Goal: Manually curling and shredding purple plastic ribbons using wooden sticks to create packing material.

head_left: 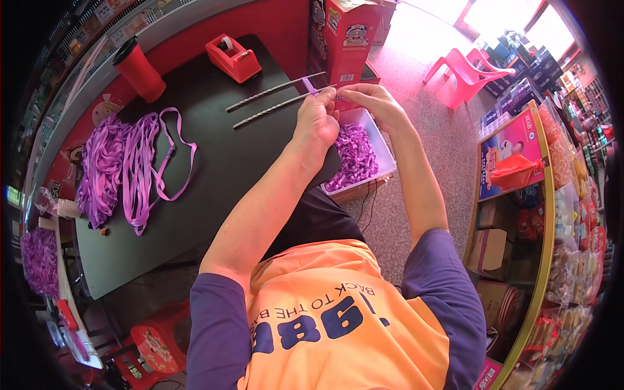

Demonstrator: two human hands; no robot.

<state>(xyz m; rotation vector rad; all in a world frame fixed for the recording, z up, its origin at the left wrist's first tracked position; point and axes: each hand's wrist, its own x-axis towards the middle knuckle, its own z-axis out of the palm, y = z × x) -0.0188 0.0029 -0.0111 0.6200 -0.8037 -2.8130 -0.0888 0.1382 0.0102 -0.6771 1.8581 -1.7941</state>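
Note:
Two thin twisted metal rods (276, 89) reach out side by side over the dark table, and a short band of purple ribbon (308, 85) passes across them near their right ends. My left hand (316, 120) is closed, its thumb and fingers pinching the ribbon at the nearer rod. Just right of it, my right hand (382, 105) is pinched too, with what looks like the ribbon's end at its fingertips; the fingers partly hide it. Below both hands stands a white plastic bin (385, 144) filled with small purple ribbon pieces (354, 155).
Bundles of long purple ribbon (104, 172) lie on the left of the dark table (214, 195). A red tape dispenser (234, 60) and a red cylinder (140, 70) stand at the back. Beyond are a red carton (348, 39), a pink chair (463, 77) and shelves of goods on the right.

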